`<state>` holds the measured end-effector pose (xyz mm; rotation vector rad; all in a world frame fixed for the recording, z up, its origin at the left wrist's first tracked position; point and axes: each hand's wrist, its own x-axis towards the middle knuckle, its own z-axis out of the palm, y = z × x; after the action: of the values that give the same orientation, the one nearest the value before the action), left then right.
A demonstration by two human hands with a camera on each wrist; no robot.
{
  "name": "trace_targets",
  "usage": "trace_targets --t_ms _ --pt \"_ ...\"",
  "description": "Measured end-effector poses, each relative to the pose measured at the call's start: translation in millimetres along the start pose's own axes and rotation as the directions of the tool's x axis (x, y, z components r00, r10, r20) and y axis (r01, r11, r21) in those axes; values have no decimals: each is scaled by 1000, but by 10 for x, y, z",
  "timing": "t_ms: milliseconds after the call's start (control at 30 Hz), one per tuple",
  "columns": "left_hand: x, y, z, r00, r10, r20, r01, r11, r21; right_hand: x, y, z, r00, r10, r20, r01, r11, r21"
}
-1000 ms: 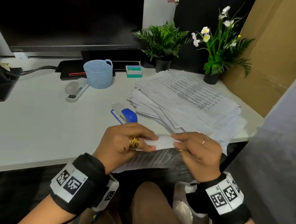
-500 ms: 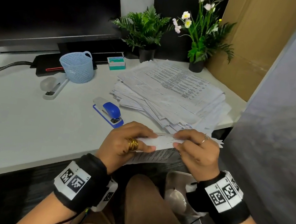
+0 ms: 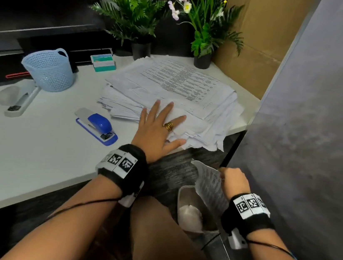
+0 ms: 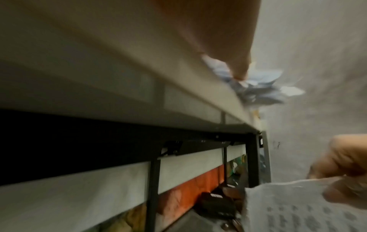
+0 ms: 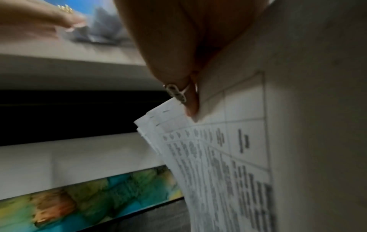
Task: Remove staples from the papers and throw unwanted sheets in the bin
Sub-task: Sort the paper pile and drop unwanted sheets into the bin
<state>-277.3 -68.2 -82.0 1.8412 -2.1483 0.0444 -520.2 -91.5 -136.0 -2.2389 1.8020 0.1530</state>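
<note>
A thick, untidy pile of printed papers [image 3: 177,91] covers the right part of the white desk [image 3: 32,151]. My left hand [image 3: 163,122] lies flat on the pile's near edge, fingers spread and straight. Below the desk edge my right hand [image 3: 233,178] pinches a few printed sheets [image 3: 209,183] by their top corner; they hang over a small bin [image 3: 190,211] on the floor. In the right wrist view the sheets [image 5: 228,157] fan out under my fingers [image 5: 190,100], with staple marks near the corner. The left wrist view shows the pile's edge [image 4: 264,87] overhanging the desk.
A blue stapler [image 3: 99,125] sits left of my left hand, a grey stapler [image 3: 20,101] and a light blue basket [image 3: 48,70] further left. A small staple box [image 3: 103,63], two potted plants [image 3: 134,20] and a cardboard panel [image 3: 258,43] line the back. A grey partition [image 3: 319,127] stands right.
Both hands held the sheets together at the desk edge. Now the left hand has let go and lies on the pile, while the right hand has carried the sheets down over the bin.
</note>
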Motion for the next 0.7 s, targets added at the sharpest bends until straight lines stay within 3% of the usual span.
trace_targets --t_ms 100,467,700 --pt "58 -62 126 994 -36 104 37 999 -8 194 81 199 998 63 -17 -62 995 72" --pt "70 -124 174 997 -31 64 34 999 -35 854 281 641 988 143 -60 -114 932 345" --pt "62 -128 157 999 -33 43 35 998 -44 810 451 1023 975 220 29 -220 937 272"
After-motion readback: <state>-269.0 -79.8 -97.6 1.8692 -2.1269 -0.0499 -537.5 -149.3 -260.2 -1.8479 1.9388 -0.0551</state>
